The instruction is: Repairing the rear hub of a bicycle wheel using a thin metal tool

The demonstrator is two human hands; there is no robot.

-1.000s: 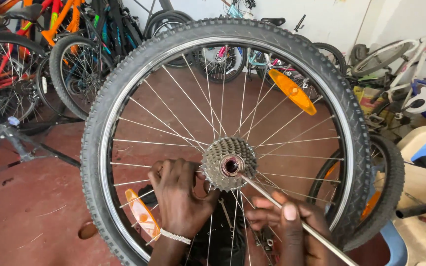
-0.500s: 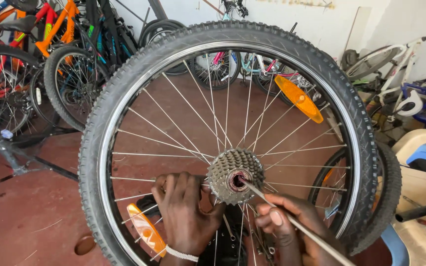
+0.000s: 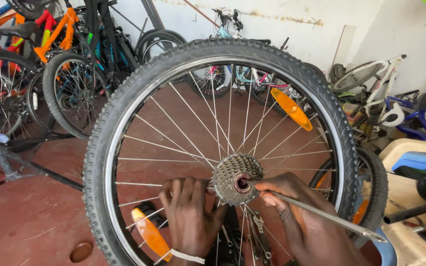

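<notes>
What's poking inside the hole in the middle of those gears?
A thin metal rod, held by the right hand, goes into the hole of the gear cluster. Its tip inside is hidden. The left hand rests beside it.

Bottom edge of the frame slices off the wheel (image 3: 213, 64) and both wrists. The left hand (image 3: 191, 216) covers the spokes behind it; the right hand (image 3: 301, 216) hides part of the thin metal rod (image 3: 326, 216). Rod's tip vanishes inside the sprocket cluster (image 3: 236, 178). Bikes at upper left run off frame.
</notes>
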